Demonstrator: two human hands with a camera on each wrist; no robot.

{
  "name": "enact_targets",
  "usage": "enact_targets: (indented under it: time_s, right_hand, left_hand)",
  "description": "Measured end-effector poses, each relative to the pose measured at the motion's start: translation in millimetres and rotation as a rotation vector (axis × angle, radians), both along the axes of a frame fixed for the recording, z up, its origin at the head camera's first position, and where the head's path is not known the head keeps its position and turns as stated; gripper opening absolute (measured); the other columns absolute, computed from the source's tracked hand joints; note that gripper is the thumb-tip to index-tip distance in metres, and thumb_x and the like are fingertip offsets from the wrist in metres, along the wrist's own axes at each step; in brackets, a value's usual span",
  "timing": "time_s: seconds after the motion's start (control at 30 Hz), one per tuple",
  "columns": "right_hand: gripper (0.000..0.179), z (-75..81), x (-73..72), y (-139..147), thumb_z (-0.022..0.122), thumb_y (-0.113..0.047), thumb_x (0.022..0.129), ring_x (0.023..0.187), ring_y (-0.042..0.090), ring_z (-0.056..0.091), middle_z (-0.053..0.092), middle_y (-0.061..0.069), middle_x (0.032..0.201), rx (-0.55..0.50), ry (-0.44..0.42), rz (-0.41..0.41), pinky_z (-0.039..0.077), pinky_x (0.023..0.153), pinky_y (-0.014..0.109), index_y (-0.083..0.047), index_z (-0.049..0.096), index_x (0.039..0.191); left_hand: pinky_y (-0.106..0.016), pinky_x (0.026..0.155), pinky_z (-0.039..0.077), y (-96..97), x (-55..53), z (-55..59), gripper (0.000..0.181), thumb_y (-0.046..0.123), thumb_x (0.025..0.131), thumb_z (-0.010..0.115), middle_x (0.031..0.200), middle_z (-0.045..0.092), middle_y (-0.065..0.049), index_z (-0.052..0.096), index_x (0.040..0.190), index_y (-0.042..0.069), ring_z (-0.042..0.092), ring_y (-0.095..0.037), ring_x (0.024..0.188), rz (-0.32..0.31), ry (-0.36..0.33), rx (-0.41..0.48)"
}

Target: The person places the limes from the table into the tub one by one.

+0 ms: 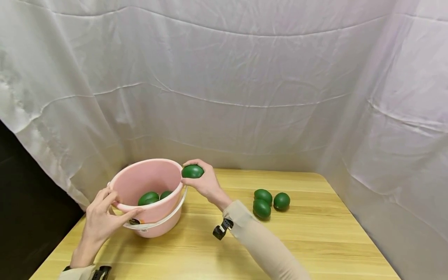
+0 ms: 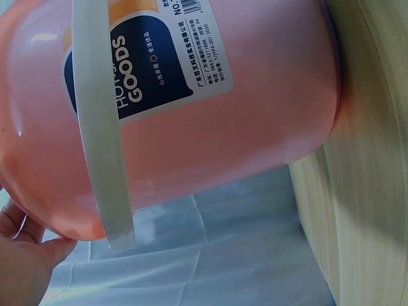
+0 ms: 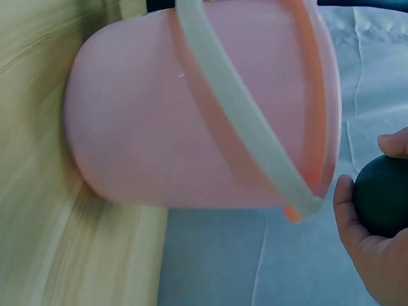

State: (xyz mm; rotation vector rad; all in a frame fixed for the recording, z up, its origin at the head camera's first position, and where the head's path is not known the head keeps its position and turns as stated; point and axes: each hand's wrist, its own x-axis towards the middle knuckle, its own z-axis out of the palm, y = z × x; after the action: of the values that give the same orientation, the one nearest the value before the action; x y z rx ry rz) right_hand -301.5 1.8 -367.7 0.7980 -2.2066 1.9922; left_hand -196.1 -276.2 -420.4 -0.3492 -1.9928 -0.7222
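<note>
A pink bucket (image 1: pixel 159 216) with a white handle (image 1: pixel 164 222) stands at the left of the table, with several green avocados (image 1: pixel 148 197) visible inside it. At its near left rim is my left hand (image 1: pixel 101 216), fingers over the edge and thumb along the outside, gripping it. My right hand (image 1: pixel 206 182) holds another smooth dark green avocado (image 1: pixel 192 171) at the bucket's right rim, above table height. In the right wrist view, the thumb and fingers wrap this avocado (image 3: pixel 382 197) beside the bucket's opening. The bucket's label (image 2: pixel 153 60) faces the left wrist camera.
Three more green avocados (image 1: pixel 261 209) lie close together on the wooden table (image 1: pixel 315 237), right of my right forearm. Pale grey cloth (image 1: pixel 224 77) hangs behind the table and along the right side. A black surface (image 1: pixel 31 194) shows at the far left.
</note>
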Motion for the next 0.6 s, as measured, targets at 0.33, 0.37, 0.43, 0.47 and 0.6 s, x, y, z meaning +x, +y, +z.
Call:
enact_targets:
  time_s: [0.33, 0.37, 0.43, 0.47, 0.6]
  right_hand:
    - [0.042, 4.4, -1.2, -26.4, 0.081, -0.010, 0.078, 0.093, 0.011, 0.062, 0.061, -0.005, 0.116, 0.030, 0.068, 0.068, 0.057, 0.076, 0.029, -0.026, 0.065, 0.113]
    - [0.042, 3.5, -0.9, -28.6, 0.081, -0.010, 0.078, 0.093, 0.010, 0.062, 0.061, -0.006, 0.116, 0.041, 0.075, 0.069, 0.056, 0.076, 0.028, -0.026, 0.065, 0.113]
    - [0.041, 1.9, -0.6, -32.1, 0.081, -0.010, 0.078, 0.092, 0.009, 0.062, 0.060, -0.006, 0.117, 0.062, 0.087, 0.070, 0.056, 0.077, 0.027, -0.024, 0.064, 0.113]
    - [0.041, 1.4, -0.5, -33.3, 0.081, -0.010, 0.078, 0.091, 0.009, 0.062, 0.060, -0.006, 0.117, 0.071, 0.092, 0.070, 0.055, 0.077, 0.026, -0.023, 0.064, 0.114]
    - [0.043, 1.7, -0.9, -37.5, 0.078, -0.010, 0.079, 0.091, 0.009, 0.061, 0.057, -0.004, 0.120, 0.112, 0.117, 0.076, 0.055, 0.076, 0.026, -0.022, 0.061, 0.117]
  left_hand:
    - [-0.008, 0.079, 0.030, -2.4, 1.1, 0.1, 0.057, 0.033, 0.046, 0.097, 0.082, 0.049, -0.004, 0.052, 0.070, 0.010, 0.049, -0.010, 0.099, 0.026, 0.037, -0.001]
    - [-0.008, 0.078, 0.030, -2.7, 1.6, 0.1, 0.057, 0.034, 0.046, 0.097, 0.082, 0.049, -0.004, 0.052, 0.070, 0.010, 0.048, -0.007, 0.099, 0.027, 0.035, 0.000]
    - [-0.007, 0.079, 0.030, -2.7, 2.5, -0.3, 0.058, 0.036, 0.045, 0.097, 0.082, 0.049, -0.003, 0.052, 0.070, 0.010, 0.047, -0.003, 0.101, 0.025, 0.033, 0.001]
    - [-0.007, 0.079, 0.030, -2.6, 2.7, -0.4, 0.058, 0.035, 0.045, 0.097, 0.082, 0.049, -0.003, 0.051, 0.070, 0.010, 0.046, -0.002, 0.101, 0.023, 0.032, 0.001]
    - [-0.005, 0.081, 0.029, -2.0, 3.1, -0.4, 0.059, 0.037, 0.045, 0.098, 0.082, 0.049, -0.003, 0.051, 0.070, 0.010, 0.048, -0.007, 0.101, 0.017, 0.032, 0.002]
